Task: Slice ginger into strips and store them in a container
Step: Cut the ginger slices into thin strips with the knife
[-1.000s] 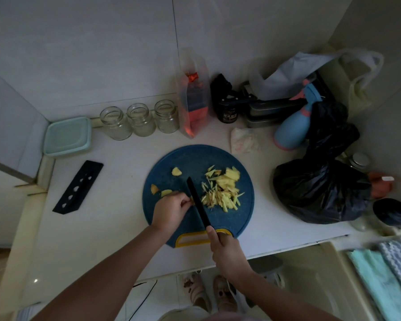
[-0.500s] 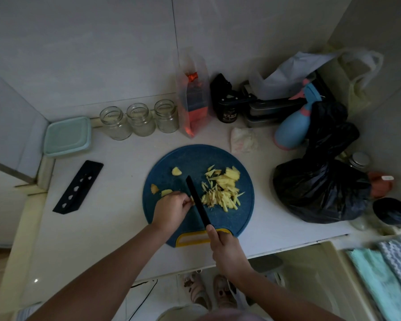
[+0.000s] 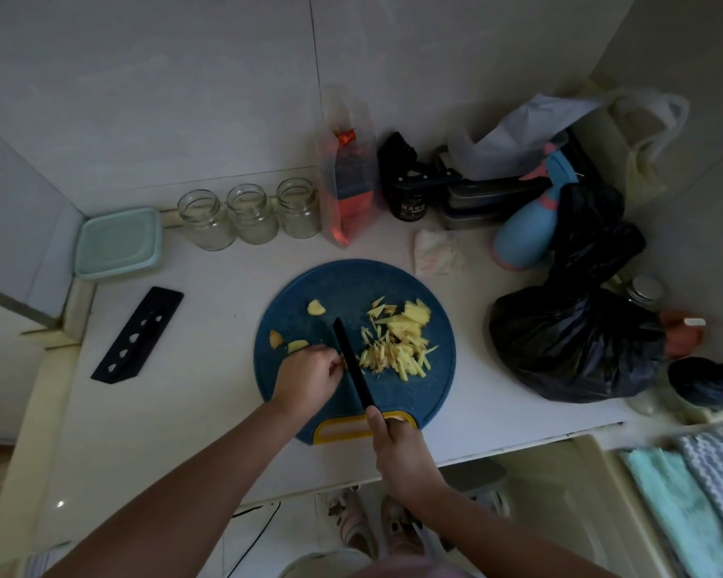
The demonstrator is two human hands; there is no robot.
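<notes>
The round blue cutting board (image 3: 351, 285) lies in the middle of the white counter (image 3: 184, 410), its yellow handle end near the counter's front edge. Left of the board there is bare counter as far as a black knife sheath (image 3: 138, 333), and more bare counter in front of that. To the right, only a narrow strip of counter separates the board from a bulging black plastic bag (image 3: 568, 340).

The right hand (image 3: 397, 448) is wrapped around the handle of a black knife (image 3: 353, 365), whose blade runs across the board away from the person. The left hand (image 3: 307, 379), fingers curled, pinches a small ginger piece (image 3: 343, 362) just beside the blade. The cut ginger strips (image 3: 397, 344) lie heaped on the blade's right side. Three loose ginger chunks (image 3: 316, 307) lie on the board's left part.

The teal lidded container (image 3: 117, 244) sits at the back left corner, well apart from the board. Along the back wall stand three glass jars (image 3: 251, 214), an orange bag (image 3: 347, 185) and a black jar (image 3: 410, 198). A folded cloth (image 3: 439, 252) lies near the board's far rim. A blue spray bottle (image 3: 526, 231) leans behind the black bag, crowding the right side.
</notes>
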